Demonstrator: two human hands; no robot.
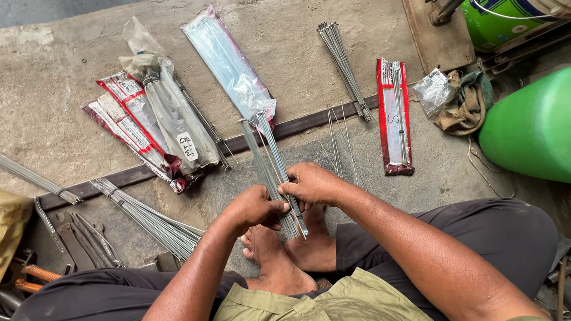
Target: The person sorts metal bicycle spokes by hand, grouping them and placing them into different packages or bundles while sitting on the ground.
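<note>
- Seated on the concrete floor (50,71), both hands, left hand (254,210) and right hand (312,184), clench a bundle of thin grey metal spokes (268,158).
- The bundle looks stiff, light and slippery; a mid-length grip seems best.

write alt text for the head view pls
Both hands, left hand and right hand, grip a bundle of thin metal spokes above the person's bare feet. More spoke bundles and plastic packets lie on the concrete floor.

The bundle of spokes (272,175) stood between the left hand (254,209) and right hand (311,184), above the feet (293,246). Packets (158,123) lay behind to the left; a drum (558,126) sat right.
</note>
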